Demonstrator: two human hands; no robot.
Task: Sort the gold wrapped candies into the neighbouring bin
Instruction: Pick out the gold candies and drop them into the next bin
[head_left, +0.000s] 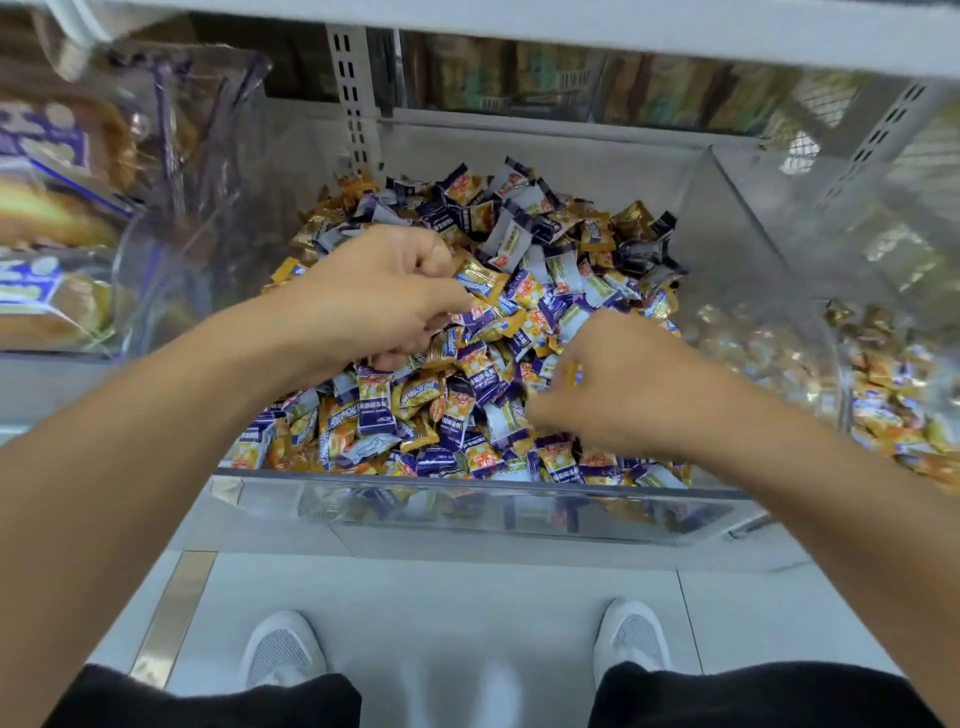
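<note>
Shop shelving holds our clear bin (483, 519) of mixed candies. Our left hand (379, 296) pinches a gold wrapped candy (480, 278) above the pile; our right hand (618, 387), blurred, curls into the candies. Neighbouring bin (831, 291) stands right.

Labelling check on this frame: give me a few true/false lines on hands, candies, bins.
1. The left hand holds a gold wrapped candy. True.
2. Both hands are over the middle bin. True.
3. The right hand rests on the floor. False: it is down among the mixed candies in the bin.
4. The bin to the right is empty. False: gold candies lie in it.
5. The middle bin holds only gold candies. False: purple and silver-grey wrappers are mixed in.
</note>
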